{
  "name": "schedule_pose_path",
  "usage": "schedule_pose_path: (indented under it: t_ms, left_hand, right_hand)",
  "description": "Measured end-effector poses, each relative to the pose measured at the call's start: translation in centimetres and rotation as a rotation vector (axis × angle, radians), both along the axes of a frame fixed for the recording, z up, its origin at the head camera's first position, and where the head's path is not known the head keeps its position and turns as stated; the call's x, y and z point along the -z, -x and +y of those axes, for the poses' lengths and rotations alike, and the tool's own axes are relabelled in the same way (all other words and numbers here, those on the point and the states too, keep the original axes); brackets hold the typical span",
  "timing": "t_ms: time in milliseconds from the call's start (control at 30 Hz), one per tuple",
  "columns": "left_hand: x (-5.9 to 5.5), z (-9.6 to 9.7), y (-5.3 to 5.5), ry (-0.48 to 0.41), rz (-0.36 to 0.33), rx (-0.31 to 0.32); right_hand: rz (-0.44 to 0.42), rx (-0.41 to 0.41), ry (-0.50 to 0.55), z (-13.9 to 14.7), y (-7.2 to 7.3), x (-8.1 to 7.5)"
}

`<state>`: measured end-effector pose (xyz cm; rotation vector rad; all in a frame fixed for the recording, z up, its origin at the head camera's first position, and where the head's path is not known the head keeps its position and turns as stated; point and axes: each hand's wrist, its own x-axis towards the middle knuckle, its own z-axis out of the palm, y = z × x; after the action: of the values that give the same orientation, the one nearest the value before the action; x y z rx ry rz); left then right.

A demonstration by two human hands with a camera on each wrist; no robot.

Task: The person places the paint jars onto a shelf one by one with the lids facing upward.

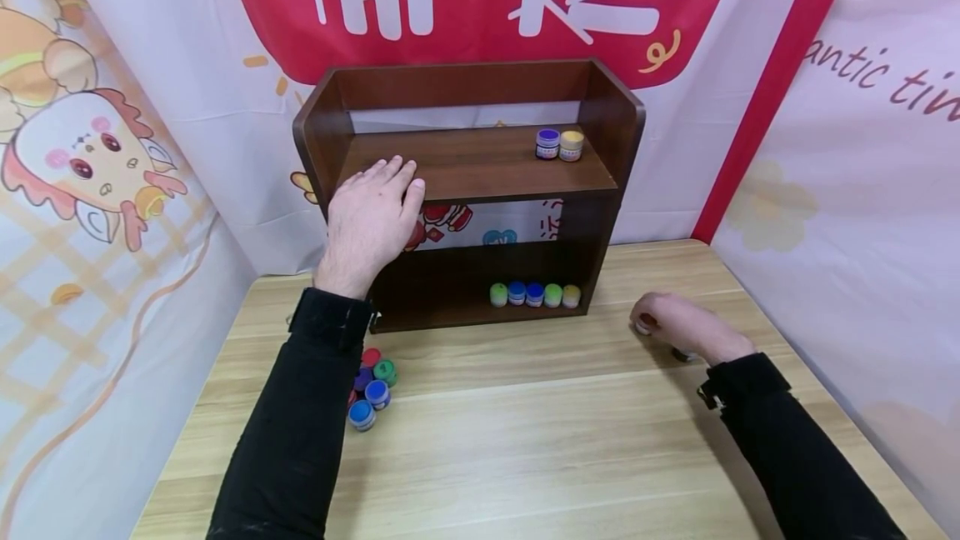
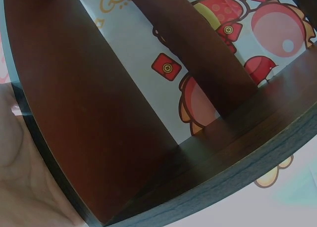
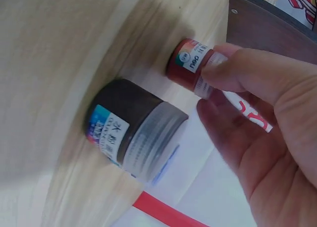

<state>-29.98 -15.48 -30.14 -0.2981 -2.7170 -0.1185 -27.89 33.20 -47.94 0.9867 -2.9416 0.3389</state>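
Observation:
My left hand [image 1: 367, 219] rests with extended fingers on the left part of a dark brown two-tier shelf's [image 1: 465, 161] middle board; its palm shows against the board's edge in the left wrist view. On the table right of the shelf, my right hand [image 1: 686, 323] pinches the clear lid end of a small paint jar [image 3: 185, 64] with red contents between thumb and fingers. Beside it stands a paint jar with dark contents [image 3: 126, 120], apart from the fingers. A purple-lidded jar [image 1: 547, 143] and a yellow-lidded jar [image 1: 571, 146] stand on the middle board's right end.
Several green, blue and yellow jars [image 1: 535, 295] line the shelf's bottom board at the right. A cluster of paint jars [image 1: 377, 394] with blue, purple, green and red lids stands on the wooden table [image 1: 525, 440], partly behind my left sleeve. Printed cloth [image 1: 825, 190] hangs around the table.

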Motion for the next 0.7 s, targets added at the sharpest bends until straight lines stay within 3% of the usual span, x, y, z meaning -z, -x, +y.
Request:
schedule_pose_path:
  t_ms: [133, 267, 367, 700]
  left_hand:
    - [0.0, 0.0, -0.1, 0.001, 0.001, 0.000]
    - [-0.1, 0.1, -0.1, 0.002, -0.003, -0.001]
    - [-0.1, 0.1, -0.1, 0.001, -0.001, 0.000]
    - [-0.1, 0.1, -0.3, 0.000, 0.003, 0.000]
  right_hand:
    - [0.004, 0.044, 0.016, 0.0, -0.1, 0.4]
    - [0.016, 0.162, 0.012, -0.4, -0.2, 0.7]
    - [0.032, 0.205, 0.002, -0.6, -0.4, 0.7]
    - [0.140, 0.089, 0.055, -2.6, -1.4, -0.6]
